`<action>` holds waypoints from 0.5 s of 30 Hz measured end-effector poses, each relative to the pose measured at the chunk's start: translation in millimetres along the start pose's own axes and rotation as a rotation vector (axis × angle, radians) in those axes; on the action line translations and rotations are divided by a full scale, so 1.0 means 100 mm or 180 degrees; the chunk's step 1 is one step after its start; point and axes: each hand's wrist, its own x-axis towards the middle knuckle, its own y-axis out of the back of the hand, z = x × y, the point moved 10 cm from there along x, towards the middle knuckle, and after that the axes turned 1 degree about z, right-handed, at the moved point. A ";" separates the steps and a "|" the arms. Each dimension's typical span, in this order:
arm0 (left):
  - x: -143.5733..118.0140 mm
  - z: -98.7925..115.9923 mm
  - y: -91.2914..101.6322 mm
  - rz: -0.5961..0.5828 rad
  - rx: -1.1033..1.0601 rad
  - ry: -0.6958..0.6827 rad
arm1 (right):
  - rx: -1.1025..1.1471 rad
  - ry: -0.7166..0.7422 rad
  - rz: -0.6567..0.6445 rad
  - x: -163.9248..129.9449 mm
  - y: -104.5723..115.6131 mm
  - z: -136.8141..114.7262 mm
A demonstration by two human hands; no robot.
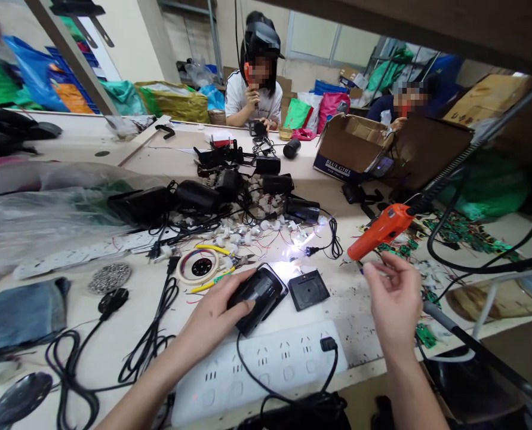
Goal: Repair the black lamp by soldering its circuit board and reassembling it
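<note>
Here's my left hand (223, 306) wrapped around the black casing (268, 288), right by the white power strip (301, 359). My right hand (395, 292) is half curled, just below the orange screwdriver (379, 231); whether its fingertips pinch anything, I can't tell from here. A black plate (309, 291) lies beside the casing. Watch that cord (240, 357) draped over the strip: one snag could twist the casing under my grip, and a swinging screwdriver might clip my knuckles.
</note>
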 end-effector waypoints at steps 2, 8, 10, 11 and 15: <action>-0.01 0.10 -0.01 0.0069 0.0329 -0.0147 | 0.0392 -0.0332 0.0047 0.23 -0.03 0.21; -0.05 0.31 -0.18 0.0079 0.0863 -0.0397 | 0.0738 -0.0341 -0.0846 0.50 -0.59 0.04; -0.04 0.29 -0.20 0.0078 0.0887 -0.0383 | 0.0754 -0.0107 -0.0743 0.42 -0.58 -0.23; -0.03 0.28 -0.19 0.0074 0.0847 -0.0389 | 0.0883 -0.0029 -0.0827 0.35 -0.60 -0.37; 0.04 0.24 -0.17 -0.0131 0.0304 -0.0457 | 0.2027 -0.0309 -0.1834 -0.04 -0.86 -0.80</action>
